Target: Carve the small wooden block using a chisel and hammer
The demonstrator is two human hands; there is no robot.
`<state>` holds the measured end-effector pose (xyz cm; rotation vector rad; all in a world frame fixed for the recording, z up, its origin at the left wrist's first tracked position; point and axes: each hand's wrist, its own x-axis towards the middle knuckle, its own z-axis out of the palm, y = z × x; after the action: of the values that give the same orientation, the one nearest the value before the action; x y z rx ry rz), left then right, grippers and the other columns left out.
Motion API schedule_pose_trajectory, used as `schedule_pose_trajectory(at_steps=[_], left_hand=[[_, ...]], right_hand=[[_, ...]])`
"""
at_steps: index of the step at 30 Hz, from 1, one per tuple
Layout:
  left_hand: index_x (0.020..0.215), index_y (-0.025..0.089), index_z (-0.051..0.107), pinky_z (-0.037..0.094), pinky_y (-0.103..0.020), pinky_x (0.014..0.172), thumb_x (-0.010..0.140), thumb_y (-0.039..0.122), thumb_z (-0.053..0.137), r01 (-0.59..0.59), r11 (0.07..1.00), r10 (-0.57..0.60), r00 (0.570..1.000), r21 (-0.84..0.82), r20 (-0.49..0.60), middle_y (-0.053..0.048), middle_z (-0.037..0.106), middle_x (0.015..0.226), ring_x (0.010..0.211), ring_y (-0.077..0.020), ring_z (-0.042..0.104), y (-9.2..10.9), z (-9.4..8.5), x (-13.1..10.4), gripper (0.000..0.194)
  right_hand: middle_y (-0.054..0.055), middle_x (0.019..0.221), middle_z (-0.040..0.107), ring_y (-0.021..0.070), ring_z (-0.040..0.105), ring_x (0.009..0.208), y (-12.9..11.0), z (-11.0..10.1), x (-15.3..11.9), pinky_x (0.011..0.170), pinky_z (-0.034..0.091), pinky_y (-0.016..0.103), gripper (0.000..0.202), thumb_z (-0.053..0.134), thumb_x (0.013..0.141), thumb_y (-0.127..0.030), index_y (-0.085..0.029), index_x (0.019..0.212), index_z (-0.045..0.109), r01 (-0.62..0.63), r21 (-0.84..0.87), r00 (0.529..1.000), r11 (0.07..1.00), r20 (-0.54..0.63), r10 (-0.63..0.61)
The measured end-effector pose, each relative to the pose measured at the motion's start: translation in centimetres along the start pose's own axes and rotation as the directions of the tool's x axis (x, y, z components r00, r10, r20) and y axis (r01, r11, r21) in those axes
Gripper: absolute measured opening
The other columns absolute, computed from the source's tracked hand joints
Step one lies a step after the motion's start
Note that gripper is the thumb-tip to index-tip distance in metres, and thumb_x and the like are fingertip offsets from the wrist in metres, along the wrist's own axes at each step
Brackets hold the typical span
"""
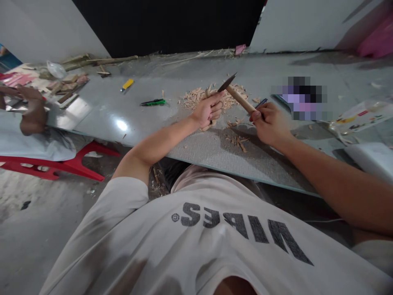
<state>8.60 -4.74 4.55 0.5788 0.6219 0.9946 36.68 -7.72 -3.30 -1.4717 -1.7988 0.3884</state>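
Note:
My right hand (272,125) is closed round the end of the wooden handle of a hammer (241,99). Its narrow dark metal head, pointed at one end, is raised just beside my left hand (209,110). The fingers of my left hand are curled round a small piece of wood (207,93); most of it is hidden by the hand. Under and behind both hands lies a heap of wood chips (194,98), with more loose chips (239,143) nearer the table's front edge.
On the grey table (104,96) lie a green cutter (153,102) and a yellow cutter (127,85). A blurred-out item (302,98) and a clear plastic packet (362,116) are at right. Another person's arm (32,106) and wood blocks (69,84) are at left, above a red stool (82,162).

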Motion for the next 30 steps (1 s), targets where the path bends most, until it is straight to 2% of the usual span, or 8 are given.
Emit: schedule_pose_trajectory(at_steps=[3,7,13,16,19,23,27,30], left_hand=[[0.076,0.021,0.043,0.013,-0.016,0.044,0.14,0.041,0.059,0.024,1.0,-0.024,1.0,0.002,0.021,0.012,0.025,0.058,0.037,-0.0035,0.023,0.0,-0.2,0.2,0.069],[0.076,0.021,0.046,0.015,-0.016,0.044,0.142,0.036,0.05,-0.011,1.0,0.011,0.998,-0.005,0.069,0.01,0.028,0.057,0.037,-0.0032,0.025,0.1,-0.5,0.4,0.068],[0.082,0.021,0.056,0.016,-0.016,0.045,0.139,0.038,0.062,-0.011,1.0,0.012,1.0,-0.016,0.023,0.011,0.031,0.059,0.038,-0.0032,0.023,-0.1,-0.5,0.5,0.059],[0.081,0.021,0.054,0.016,-0.015,0.044,0.138,0.041,0.066,-0.019,1.0,0.019,1.0,-0.013,-0.015,0.011,0.03,0.059,0.038,-0.0024,0.022,-0.2,-0.1,0.4,0.061],[0.079,0.021,0.046,0.014,-0.014,0.044,0.137,0.029,0.064,-0.004,1.0,0.004,1.0,0.028,-0.023,0.011,0.028,0.059,0.038,-0.0013,0.02,-0.3,0.5,-0.1,0.062],[0.077,0.021,0.042,0.014,-0.013,0.044,0.137,0.022,0.06,0.012,0.998,-0.013,1.0,0.064,0.01,0.011,0.027,0.06,0.039,-0.0012,0.021,0.0,0.9,-0.6,0.062],[0.077,0.024,0.039,0.016,-0.017,0.042,0.136,0.044,0.07,0.041,0.999,-0.041,0.999,-0.019,-0.016,0.009,0.027,0.061,0.041,-0.003,0.02,0.1,0.7,-0.5,0.07],[0.077,0.024,0.038,0.015,-0.019,0.042,0.136,0.055,0.068,0.054,0.997,-0.055,0.998,-0.047,-0.019,0.008,0.028,0.061,0.04,-0.0042,0.019,0.0,0.5,-0.3,0.073]], right_hand=[[0.021,0.143,0.078,0.0267,0.065,0.117,0.0,0.0,0.0,0.12,0.06,0.054,0.067,0.056,0.124,-0.083,-0.023,0.1,0.077,-0.001,0.01,1.0,1.0,0.0,0.001],[0.019,0.135,0.076,0.0285,0.066,0.118,0.0,0.1,0.2,0.119,0.063,0.056,0.068,0.059,0.121,-0.087,-0.024,0.099,0.077,-0.007,0.022,1.0,1.0,-0.015,0.007],[0.019,0.134,0.075,0.0266,0.067,0.117,0.1,0.1,0.3,0.12,0.063,0.053,0.062,0.064,0.12,-0.078,-0.022,0.097,0.077,-0.007,0.027,1.0,1.0,-0.021,0.008],[0.018,0.133,0.076,0.0249,0.065,0.115,-0.2,-0.1,0.2,0.118,0.063,0.051,0.06,0.066,0.121,-0.076,-0.022,0.098,0.078,-0.004,0.032,1.0,0.999,-0.029,0.005],[0.019,0.136,0.076,0.0235,0.065,0.114,-0.6,-0.9,0.3,0.114,0.063,0.047,0.061,0.067,0.122,-0.075,-0.02,0.099,0.079,0.001,0.036,0.999,0.999,-0.055,0.001],[0.022,0.141,0.077,0.0167,0.064,0.099,-1.4,-1.9,0.3,0.09,0.059,0.039,0.081,0.053,0.126,-0.094,-0.02,0.101,0.074,-0.008,0.066,0.996,0.998,-0.091,0.014],[0.021,0.137,0.083,0.0129,0.067,0.079,-2.4,-2.4,-0.1,0.067,0.049,0.036,0.11,0.032,0.113,-0.123,-0.021,0.114,0.073,-0.045,0.116,0.994,0.992,-0.092,0.056],[0.017,0.115,0.085,0.0148,0.068,0.073,-2.9,-2.7,-0.5,0.066,0.045,0.036,0.111,0.036,0.111,-0.125,-0.021,0.116,0.075,-0.081,0.106,0.992,0.991,-0.085,0.09]])
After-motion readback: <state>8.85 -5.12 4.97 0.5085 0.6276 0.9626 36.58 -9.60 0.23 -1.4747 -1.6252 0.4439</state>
